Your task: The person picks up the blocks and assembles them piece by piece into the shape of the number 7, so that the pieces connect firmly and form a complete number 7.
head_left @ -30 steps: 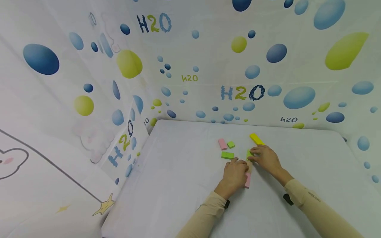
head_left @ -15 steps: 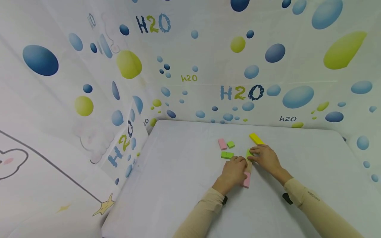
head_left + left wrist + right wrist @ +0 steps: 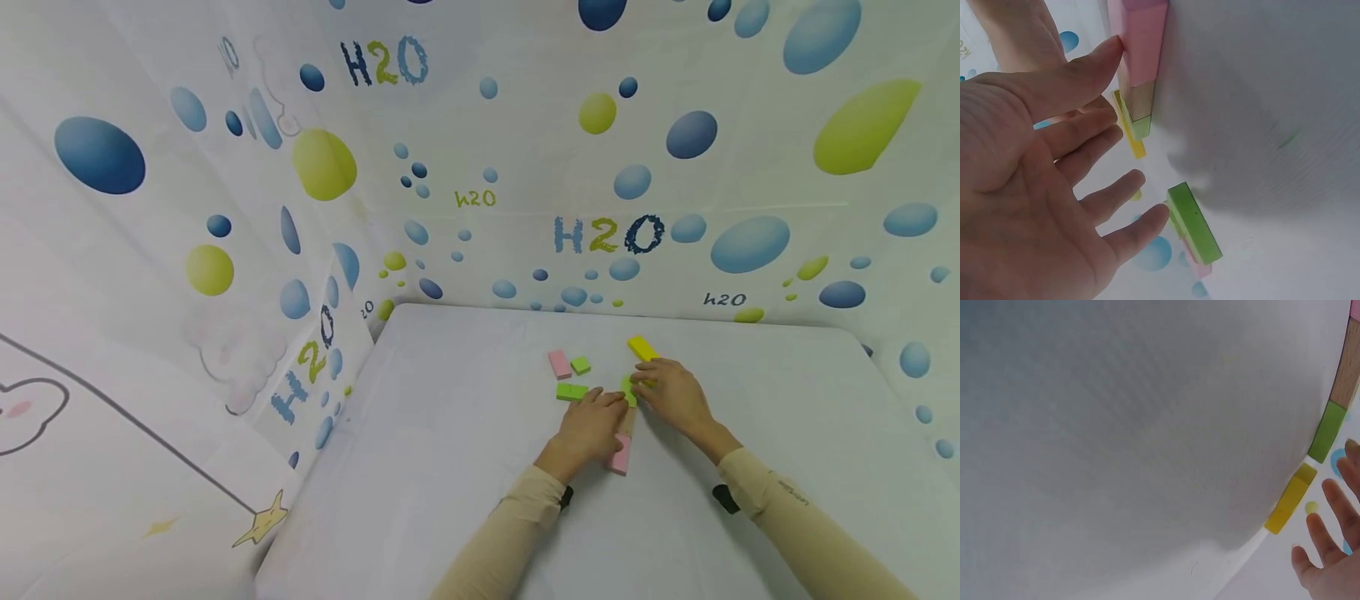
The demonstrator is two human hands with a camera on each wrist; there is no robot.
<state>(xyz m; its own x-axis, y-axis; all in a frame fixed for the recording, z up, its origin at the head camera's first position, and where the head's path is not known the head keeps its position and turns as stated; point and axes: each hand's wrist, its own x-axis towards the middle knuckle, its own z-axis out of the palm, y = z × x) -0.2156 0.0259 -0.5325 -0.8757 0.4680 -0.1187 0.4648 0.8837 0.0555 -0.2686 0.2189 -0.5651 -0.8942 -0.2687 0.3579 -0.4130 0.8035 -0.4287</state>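
Head view: the right hand [image 3: 673, 396] lies just right of the green block [image 3: 629, 397], and that side-on relation matters most. This block sits at the far end of a row running from near to far, leaning slightly right as it goes. Next to it, nearer the person, comes the wooden block [image 3: 627, 422], and then the near pink block [image 3: 618, 457].

Just beyond the row lies the yellow block [image 3: 640, 346], its long axis slanting from far left to near right. A narrow gap parts it from the green block in the right wrist view. Its near end is partly covered by the right hand, the closer of the two.

The right fingers are spread and clamped on nothing; whether a tip touches the green block I cannot tell. The left hand [image 3: 588, 429] is over the row's left side, its fingers apart and nearly straight, its thumb at the near pink block, contact unclear.

Left of the row and farther off lie the long green block [image 3: 572, 392], the small green block [image 3: 581, 365] and the far pink block [image 3: 559, 364]. All rest on a white table [image 3: 435, 450], backed by a wall [image 3: 525, 125] printed with bubbles and H2O lettering.
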